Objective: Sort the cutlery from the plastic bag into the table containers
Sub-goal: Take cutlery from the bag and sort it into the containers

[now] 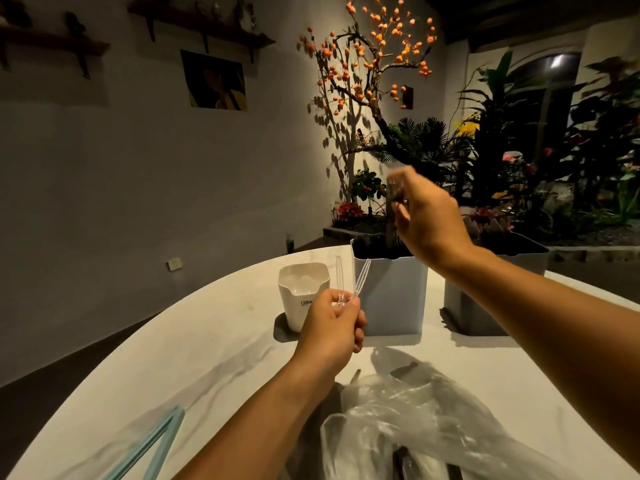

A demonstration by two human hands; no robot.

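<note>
- The left hand (334, 323) is raised just above the table (214, 341), back of the hand toward the camera, forearm running up from the lower middle of the view. Its fingers are curled and pinch 2 clear plastic pieces of cutlery (349, 280) at their lower ends.
- Those 2 pieces stand up out of the fist, long axes near vertical: the left one points almost straight up, the right one leans up and to the right, its tip in front of the grey container (391, 299).
- The right hand (424, 216) is held higher and further out, above the open top of the grey container, wrist bent, forearm coming in from the right edge. Its fingers are curled round something dark and blurred (394, 195); what it is I cannot tell, only that it runs roughly vertical, downward toward the container.
- A white cup-shaped container (301, 292) marked "CRBW" stands on a dark mat, just left of the grey one and just beyond the left hand.
- A 2nd grey container (474, 313) stands to the right, apart from the first, partly behind the right forearm.
- The clear plastic bag (415, 420) lies crumpled on the table's near edge, between the 2 forearms, with dim shapes inside.
- A pale blue strip (152, 445) lies at the lower left.
</note>
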